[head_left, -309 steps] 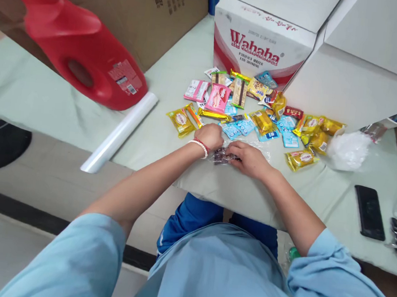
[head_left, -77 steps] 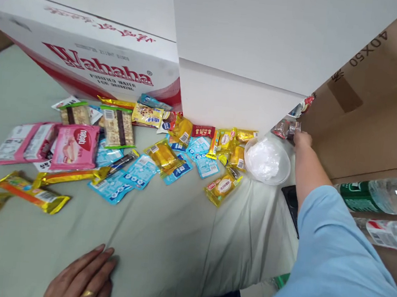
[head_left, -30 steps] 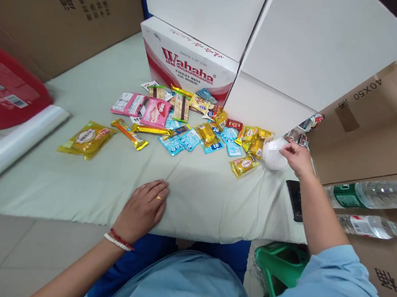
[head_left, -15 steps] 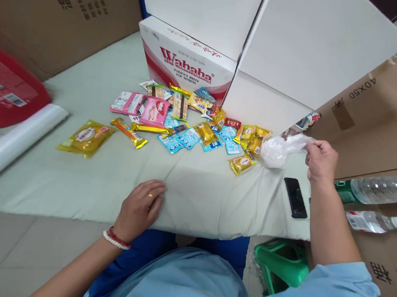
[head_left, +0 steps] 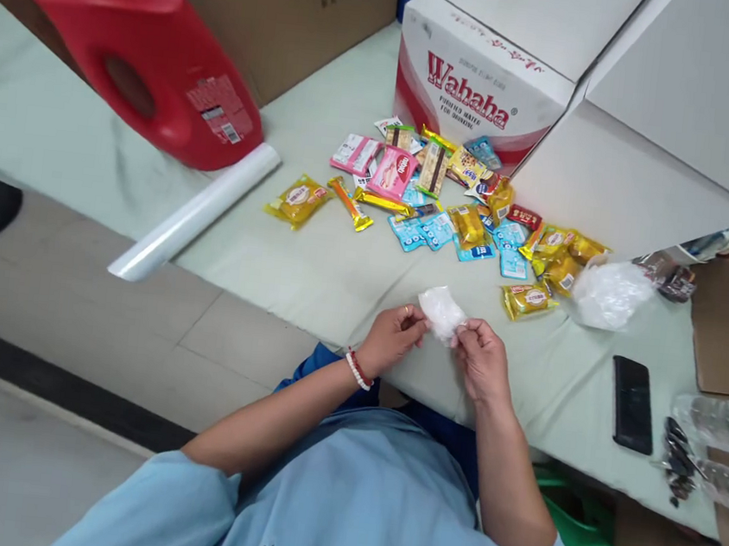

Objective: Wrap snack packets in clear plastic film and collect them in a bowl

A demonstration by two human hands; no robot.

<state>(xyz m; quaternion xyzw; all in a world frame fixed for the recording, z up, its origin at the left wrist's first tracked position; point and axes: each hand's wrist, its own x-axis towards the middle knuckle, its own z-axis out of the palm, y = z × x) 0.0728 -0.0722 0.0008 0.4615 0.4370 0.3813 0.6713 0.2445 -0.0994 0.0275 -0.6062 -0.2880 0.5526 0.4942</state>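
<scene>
Above the table's front edge, a small clear plastic bag (head_left: 442,312) is pinched between my two hands. My left hand (head_left: 392,338) is closed on its left edge, and my right hand (head_left: 481,359) is closed on its right edge. Beyond them lies a spread of wrapped snacks: a pink wafer packet (head_left: 393,172), blue sachets (head_left: 514,247), green-edged cereal bars (head_left: 433,169) and yellow-wrapped cakes (head_left: 527,301). Another yellow-wrapped cake (head_left: 300,201) lies at the left of the spread. To the right sits a round tub heaped with plastic bags (head_left: 612,294).
A red jug (head_left: 158,60) and a white plastic roll (head_left: 196,214) are at the left. The Wahaha carton (head_left: 482,77) and white boxes (head_left: 675,106) stand behind. At the right lie a phone (head_left: 633,405) and a bag of dark pieces (head_left: 680,458). A green stool (head_left: 580,539) is below.
My right hand has pulled a plastic bag off the heap and brought it left to the front. My left hand has risen from the table and grips the bag too. The view has swung left.
</scene>
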